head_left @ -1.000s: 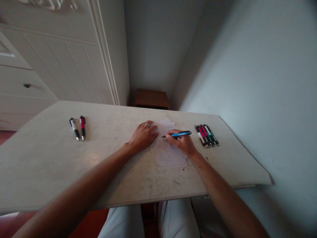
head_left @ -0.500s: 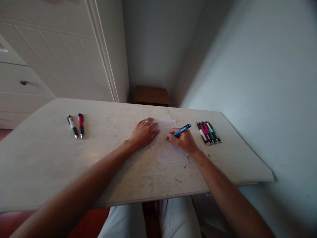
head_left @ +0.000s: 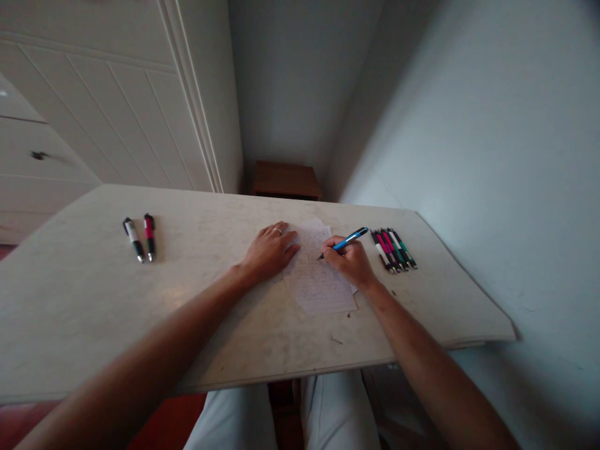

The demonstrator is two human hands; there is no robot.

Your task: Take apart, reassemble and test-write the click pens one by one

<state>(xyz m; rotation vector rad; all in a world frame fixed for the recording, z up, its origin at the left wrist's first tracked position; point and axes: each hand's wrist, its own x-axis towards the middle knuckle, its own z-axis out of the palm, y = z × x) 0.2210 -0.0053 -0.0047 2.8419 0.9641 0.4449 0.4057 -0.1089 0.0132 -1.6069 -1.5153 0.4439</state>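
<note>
My right hand [head_left: 350,262] grips a blue pen [head_left: 347,240] with a black end, its tip down at the paper. Beneath it lies a sheet of paper [head_left: 323,297] covered in faint scribbled lines, with a second sheet partly showing at its edge. My left hand [head_left: 270,251], a ring on one finger, rests flat with the fingers stretched over the paper's left side. Just right of my right hand, several pens [head_left: 394,250] in white, pink and green lie side by side.
On the table's [head_left: 210,350] left part lie a white-and-black pen [head_left: 134,240] and a pink-and-black pen [head_left: 149,237]. A wall [head_left: 506,187] borders the right side, white cabinetry [head_left: 117,100] the left. A brown wooden piece [head_left: 287,179] stands beyond the far edge.
My right hand and the blue pen have shifted slightly right and the pen tip has moved up over the paper. My left hand stays in place.
</note>
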